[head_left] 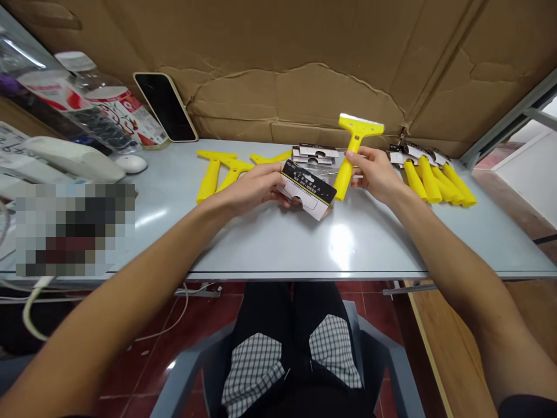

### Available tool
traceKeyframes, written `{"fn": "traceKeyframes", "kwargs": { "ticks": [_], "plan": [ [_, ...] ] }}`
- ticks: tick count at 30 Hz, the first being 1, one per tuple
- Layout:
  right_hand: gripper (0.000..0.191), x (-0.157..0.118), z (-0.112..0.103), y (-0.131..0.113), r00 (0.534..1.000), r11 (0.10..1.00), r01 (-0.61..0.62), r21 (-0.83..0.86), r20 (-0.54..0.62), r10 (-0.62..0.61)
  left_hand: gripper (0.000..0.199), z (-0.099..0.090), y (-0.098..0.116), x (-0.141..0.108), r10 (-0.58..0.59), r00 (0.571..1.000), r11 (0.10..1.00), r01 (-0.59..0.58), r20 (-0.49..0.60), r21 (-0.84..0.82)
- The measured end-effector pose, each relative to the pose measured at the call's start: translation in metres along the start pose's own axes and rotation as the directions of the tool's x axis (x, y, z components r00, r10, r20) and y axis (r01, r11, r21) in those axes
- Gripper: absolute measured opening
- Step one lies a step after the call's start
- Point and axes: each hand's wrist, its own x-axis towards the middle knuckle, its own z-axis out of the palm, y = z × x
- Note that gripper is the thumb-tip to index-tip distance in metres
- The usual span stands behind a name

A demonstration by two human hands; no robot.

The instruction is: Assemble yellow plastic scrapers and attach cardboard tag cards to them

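My left hand (263,187) grips a black-and-white cardboard package (308,190) by its left side, tilted above the table. Close to its right edge, my right hand (376,173) holds a yellow scraper (354,148) by the handle, its wide head pointing up. Behind the package lies a stack of similar packages (315,153) with clear plastic. Loose yellow scrapers (210,177) rest on the table beyond my left forearm. To the right, several scrapers with card headers (429,179) lie side by side, handles toward me.
Along the back stands a cardboard wall (270,40), with a phone (167,107) leaning on it. Plastic bottles (124,110), a white mouse (131,164) and a white device (76,158) crowd the left. The table's front edge (304,275) runs above my lap.
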Motion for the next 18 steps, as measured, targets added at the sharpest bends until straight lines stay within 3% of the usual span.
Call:
{"fn": "traceKeyframes", "kwargs": {
  "ticks": [3, 7, 18],
  "plan": [
    [0.054, 0.003, 0.002, -0.001, 0.991, 0.999, -0.003, 0.046, -0.133, 0.009, 0.024, 0.002, 0.005, -0.007, -0.005, 0.999, 1.0, 0.004, 0.049, 0.021],
    [0.064, 0.006, 0.003, 0.001, 0.976, 0.998, -0.012, 0.06, -0.219, 0.024, 0.028, 0.011, 0.01, -0.013, 0.032, 0.999, 0.998, -0.034, 0.04, 0.053],
    [0.067, -0.007, 0.034, 0.014, 0.992, 1.0, -0.002, 0.017, -0.123, 0.004, 0.027, 0.043, -0.01, -0.014, 0.172, 0.973, 0.981, -0.154, -0.153, 0.122]
  ]
}}
